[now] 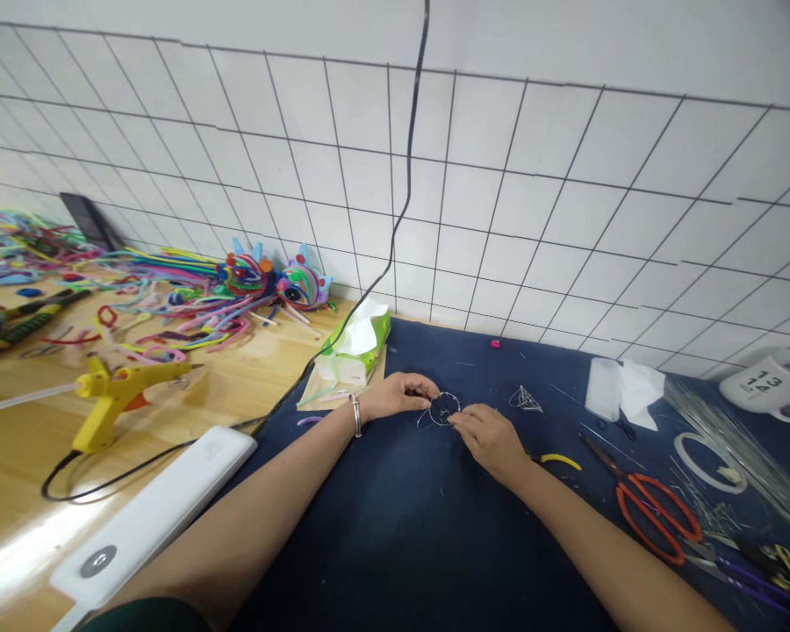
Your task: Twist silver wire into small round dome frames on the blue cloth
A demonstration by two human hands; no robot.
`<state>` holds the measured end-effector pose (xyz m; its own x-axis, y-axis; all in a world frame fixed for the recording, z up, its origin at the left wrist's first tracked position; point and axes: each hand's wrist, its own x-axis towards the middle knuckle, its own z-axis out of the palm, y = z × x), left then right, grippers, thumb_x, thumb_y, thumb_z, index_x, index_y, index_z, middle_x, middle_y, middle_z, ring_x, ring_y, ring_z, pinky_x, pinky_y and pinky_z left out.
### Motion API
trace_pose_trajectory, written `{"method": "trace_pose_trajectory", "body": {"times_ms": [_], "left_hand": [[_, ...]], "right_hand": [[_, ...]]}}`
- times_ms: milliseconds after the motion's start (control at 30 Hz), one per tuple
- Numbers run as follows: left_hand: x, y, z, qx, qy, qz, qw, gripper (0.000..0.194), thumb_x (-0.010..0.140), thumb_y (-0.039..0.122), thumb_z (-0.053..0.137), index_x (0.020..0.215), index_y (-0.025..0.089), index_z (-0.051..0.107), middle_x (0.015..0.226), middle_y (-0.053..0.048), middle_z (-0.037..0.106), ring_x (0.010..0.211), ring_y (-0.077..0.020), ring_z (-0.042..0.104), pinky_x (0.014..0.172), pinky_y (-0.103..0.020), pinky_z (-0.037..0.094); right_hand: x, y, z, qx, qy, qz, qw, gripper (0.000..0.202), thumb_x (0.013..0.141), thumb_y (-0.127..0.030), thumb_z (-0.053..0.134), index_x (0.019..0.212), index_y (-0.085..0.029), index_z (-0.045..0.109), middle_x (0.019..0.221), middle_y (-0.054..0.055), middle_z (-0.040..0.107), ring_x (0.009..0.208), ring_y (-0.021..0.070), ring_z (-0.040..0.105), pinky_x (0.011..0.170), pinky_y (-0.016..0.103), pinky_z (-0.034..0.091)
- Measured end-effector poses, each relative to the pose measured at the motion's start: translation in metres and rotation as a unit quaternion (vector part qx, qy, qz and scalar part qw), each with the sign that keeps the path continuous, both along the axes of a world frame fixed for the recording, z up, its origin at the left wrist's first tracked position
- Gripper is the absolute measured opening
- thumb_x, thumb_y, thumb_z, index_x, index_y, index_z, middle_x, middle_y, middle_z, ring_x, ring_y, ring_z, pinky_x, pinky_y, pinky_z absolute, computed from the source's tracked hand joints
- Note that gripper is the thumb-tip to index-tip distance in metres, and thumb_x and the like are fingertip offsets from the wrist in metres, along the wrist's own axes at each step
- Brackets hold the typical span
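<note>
A small round wire ring (445, 409) with finer wire inside it is held just above the dark blue mat (382, 527). My left hand (405, 394) pinches its left edge between thumb and fingers; a silver bangle circles that wrist. On the other side, my right hand (491, 436) grips the lower right of the ring with its fingertips. A loose wire end sticks out at the ring's lower left. To the right, a small bent-wire piece (527, 400) lies on the mat.
Red-handled scissors (658, 509), wire bundles (743, 448) and a white mug (773, 384) lie at right. At left are a yellow glue gun (115, 395), a white power strip (158, 518), colourful pipe cleaners (197, 320) and a green tissue pack (362, 338). A black cable hangs behind.
</note>
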<state>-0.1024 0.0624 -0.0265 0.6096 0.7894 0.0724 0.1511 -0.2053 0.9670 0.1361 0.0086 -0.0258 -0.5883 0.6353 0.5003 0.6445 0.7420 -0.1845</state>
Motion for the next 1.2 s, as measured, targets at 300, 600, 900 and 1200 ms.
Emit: {"method": "trace_pose_trajectory", "body": {"times_ms": [300,600,900,1200], "left_hand": [[0.0,0.001,-0.0022,0.008,0.027,0.007,1.0,0.032,0.072,0.03,0.062,0.098,0.012,0.059,0.087,-0.005,0.063,0.078,-0.0128,0.058,0.072,-0.026,0.046],[-0.0013,0.0002,-0.0019,-0.007,0.013,0.014,1.0,0.029,0.072,0.031,0.062,0.093,0.011,0.06,0.087,-0.006,0.062,0.076,-0.012,0.057,0.071,-0.025,0.045],[0.0028,-0.0016,0.0016,0.004,-0.023,0.011,1.0,0.027,0.075,0.027,0.06,0.097,0.011,0.057,0.088,-0.006,0.061,0.079,-0.0121,0.056,0.076,-0.027,0.044],[0.0035,-0.0019,0.0022,0.016,0.0,0.0,1.0,0.028,0.077,0.028,0.056,0.1,0.012,0.058,0.091,-0.006,0.063,0.082,-0.0137,0.056,0.077,-0.028,0.044]], "right_hand": [[-0.0001,-0.0006,0.0014,0.003,0.005,0.008,1.0,0.022,0.086,-0.019,0.044,0.1,-0.02,0.061,0.088,0.006,0.061,0.083,0.0152,0.055,0.077,0.03,0.045],[0.0,-0.0014,-0.0003,0.004,0.006,-0.001,1.0,0.021,0.086,-0.02,0.044,0.099,-0.021,0.061,0.088,0.006,0.061,0.083,0.0149,0.056,0.078,0.03,0.045],[0.0012,-0.0022,0.0004,-0.005,0.003,0.006,1.0,0.022,0.086,-0.02,0.044,0.101,-0.021,0.061,0.089,0.006,0.061,0.084,0.0146,0.055,0.079,0.03,0.045],[-0.0004,-0.0027,0.0012,0.014,0.009,0.004,1.0,0.021,0.086,-0.02,0.045,0.099,-0.021,0.061,0.087,0.005,0.061,0.082,0.014,0.056,0.078,0.029,0.046]]}}
